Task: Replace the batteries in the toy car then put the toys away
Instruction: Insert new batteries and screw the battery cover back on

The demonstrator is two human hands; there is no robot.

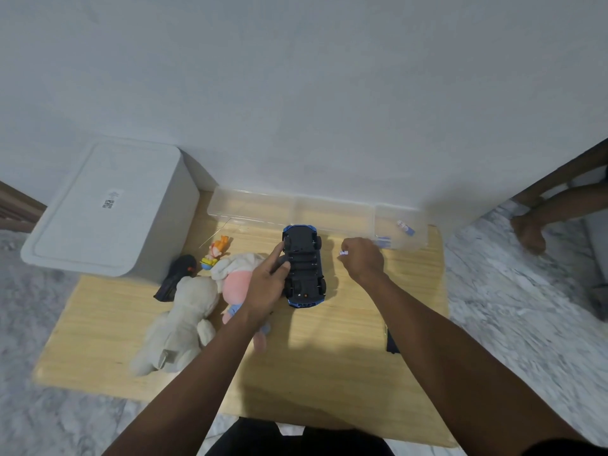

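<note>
Blue toy car (pixel 304 266) lies upside down on table (pixel 329 357); left hand (pixel 268 284) grips its side, right hand (pixel 363 258) beside it pinches battery (pixel 343 253)

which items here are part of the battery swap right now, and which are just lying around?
In the job:
toy car, belly up, steadied by the left hand
battery pinched in the right hand
clear tray holding another battery

Lying about for now:
two plush toys
small figurine
black remote
white lidded bin
</note>
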